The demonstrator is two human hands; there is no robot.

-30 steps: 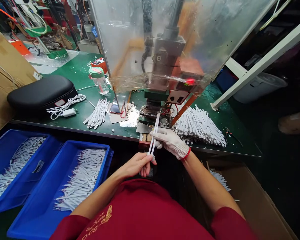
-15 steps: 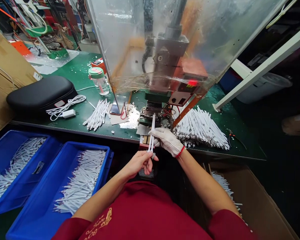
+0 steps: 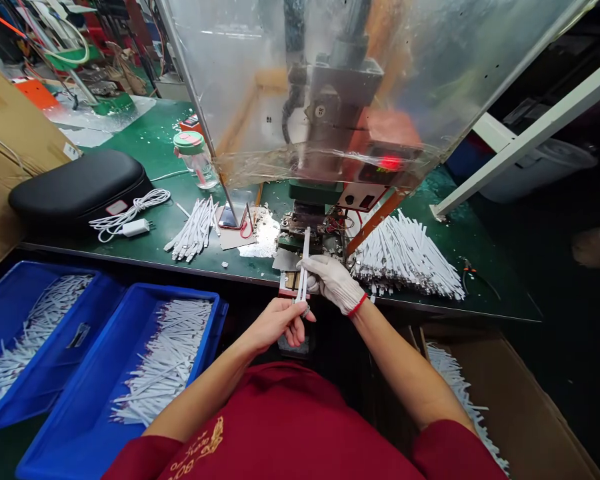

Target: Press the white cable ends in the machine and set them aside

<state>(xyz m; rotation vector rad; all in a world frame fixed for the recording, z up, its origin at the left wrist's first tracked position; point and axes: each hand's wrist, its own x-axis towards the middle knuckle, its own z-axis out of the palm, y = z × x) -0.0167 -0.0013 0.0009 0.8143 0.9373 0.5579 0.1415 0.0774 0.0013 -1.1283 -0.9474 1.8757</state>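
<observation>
Between my hands are a few thin, flat white cable pieces [image 3: 303, 273], held upright in front of the press [image 3: 306, 217]. My bare left hand [image 3: 283, 321] pinches their lower ends, where small metallic connectors show. My right hand [image 3: 333, 280], in a white knit glove with a red cuff, closes its thumb and fingers on them higher up. The cables' upper tips come near the press's dark metal block. Beside my right hand, a large pile of white cable pieces [image 3: 405, 257] lies on the bench.
A clear plastic shield [image 3: 260, 120] hangs before the press. On the left are a smaller cable bundle [image 3: 193, 230], a jar [image 3: 196, 160], a coiled charger cord [image 3: 130, 217] and a black padded case [image 3: 80, 187]. Blue bins [image 3: 75, 393] and a cardboard box [image 3: 520, 393] hold more cables. Pliers [image 3: 473, 270] lie right.
Both hands keep their hold on the white cable pieces, almost in place. The view has shifted slightly.
</observation>
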